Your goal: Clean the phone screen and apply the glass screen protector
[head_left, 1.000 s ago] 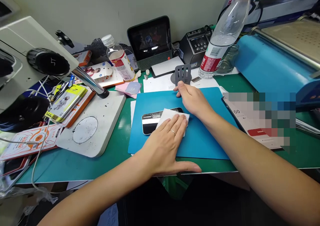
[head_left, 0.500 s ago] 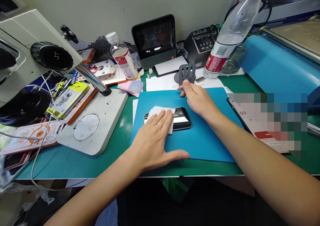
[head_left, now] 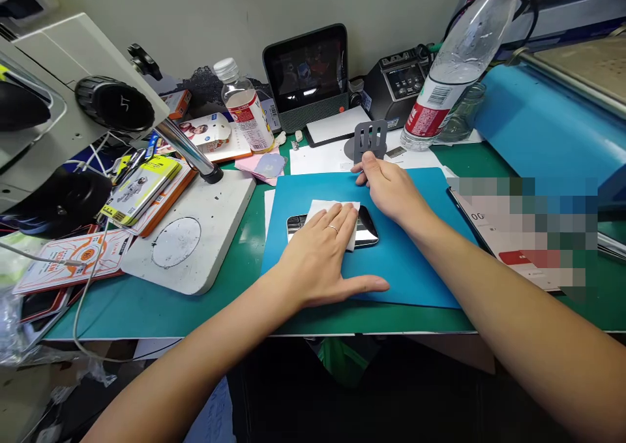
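Cloth (head_left: 337, 211) back rightward, under L hand (head_left: 320, 260).

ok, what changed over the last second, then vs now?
The left hand slid the white cloth back and forth along the phone: from its right end to its left end, and now back toward the right. It keeps pressing the cloth flat throughout. The right hand stays at the far edge of the blue mat, by the grey stand. The phone and bottles stay put.

Cloth (head_left: 337, 216) on phone (head_left: 364, 229), on mat (head_left: 391, 260), right of microscope base (head_left: 195, 234).
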`<state>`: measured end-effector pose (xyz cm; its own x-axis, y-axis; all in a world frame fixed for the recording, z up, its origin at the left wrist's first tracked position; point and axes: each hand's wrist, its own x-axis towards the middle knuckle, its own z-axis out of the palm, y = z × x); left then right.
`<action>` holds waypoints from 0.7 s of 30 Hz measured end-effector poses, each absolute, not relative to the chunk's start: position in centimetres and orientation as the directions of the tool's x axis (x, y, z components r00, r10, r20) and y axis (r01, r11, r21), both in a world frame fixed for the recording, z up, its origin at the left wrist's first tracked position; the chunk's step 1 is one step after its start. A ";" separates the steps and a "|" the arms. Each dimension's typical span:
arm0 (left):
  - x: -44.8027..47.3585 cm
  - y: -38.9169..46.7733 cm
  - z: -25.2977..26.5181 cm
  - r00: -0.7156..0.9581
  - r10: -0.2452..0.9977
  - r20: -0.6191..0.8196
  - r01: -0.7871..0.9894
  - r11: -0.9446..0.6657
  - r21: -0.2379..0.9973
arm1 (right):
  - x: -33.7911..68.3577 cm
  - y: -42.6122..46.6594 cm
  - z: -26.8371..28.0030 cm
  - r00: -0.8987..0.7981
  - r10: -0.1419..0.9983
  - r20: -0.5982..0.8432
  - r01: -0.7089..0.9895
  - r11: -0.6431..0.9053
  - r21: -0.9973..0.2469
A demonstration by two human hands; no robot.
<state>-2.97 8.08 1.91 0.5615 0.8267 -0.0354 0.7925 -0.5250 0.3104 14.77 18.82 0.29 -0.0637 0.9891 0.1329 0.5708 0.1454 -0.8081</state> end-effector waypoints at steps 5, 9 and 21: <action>-4.7 6.2 2.1 0.583 0.812 -0.019 0.778 -0.551 0.302 | 14.7 18.9 0.3 -0.073 0.989 0.128 0.574 0.147 -0.805; -3.2 6.3 1.7 0.647 0.762 -0.002 0.721 -0.612 0.324 | 14.8 19.0 0.1 -0.078 0.988 0.131 0.572 0.152 -0.806; -4.3 4.3 1.6 0.705 0.706 -0.070 0.685 -0.652 0.326 | 14.8 18.8 0.4 -0.085 0.988 0.129 0.559 0.154 -0.815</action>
<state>-4.34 4.35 1.57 0.7049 0.7059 -0.0701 0.6849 -0.6515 0.3261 14.84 18.76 0.40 -0.0850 0.9880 0.1289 0.5588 0.1544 -0.8148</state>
